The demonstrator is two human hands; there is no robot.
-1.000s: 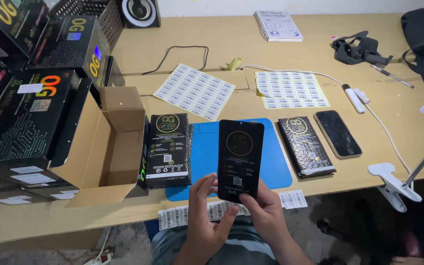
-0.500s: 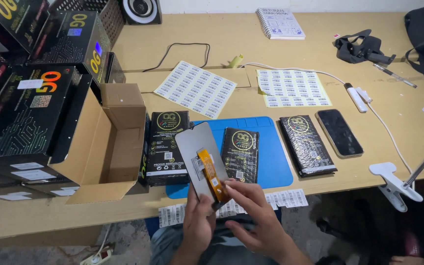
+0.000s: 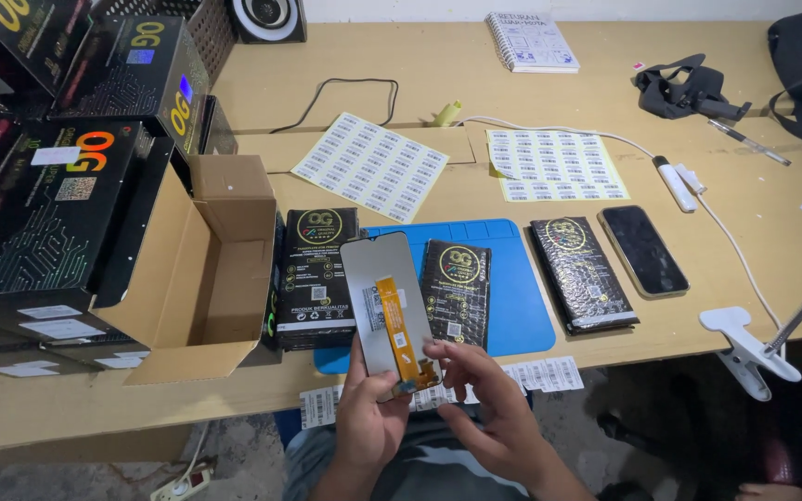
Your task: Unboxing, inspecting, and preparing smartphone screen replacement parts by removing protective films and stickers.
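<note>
Phone screen panel (image 3: pixel 388 311) held upright above table edge, grey back with orange ribbon cable facing camera, likely so back can be checked. Left hand (image 3: pixel 370 417) pinches lower end, thumb on back. Right hand (image 3: pixel 486 408) half-curled, fingertips touching lower right corner near cable end. Behind: black packet (image 3: pixel 456 291) on blue mat (image 3: pixel 520 297), black box (image 3: pixel 316 275), open cardboard box (image 3: pixel 204 269), label sheets (image 3: pixel 369 165), phone (image 3: pixel 642 250). Wooden table (image 3: pixel 438 79), cluttered workroom.
</note>
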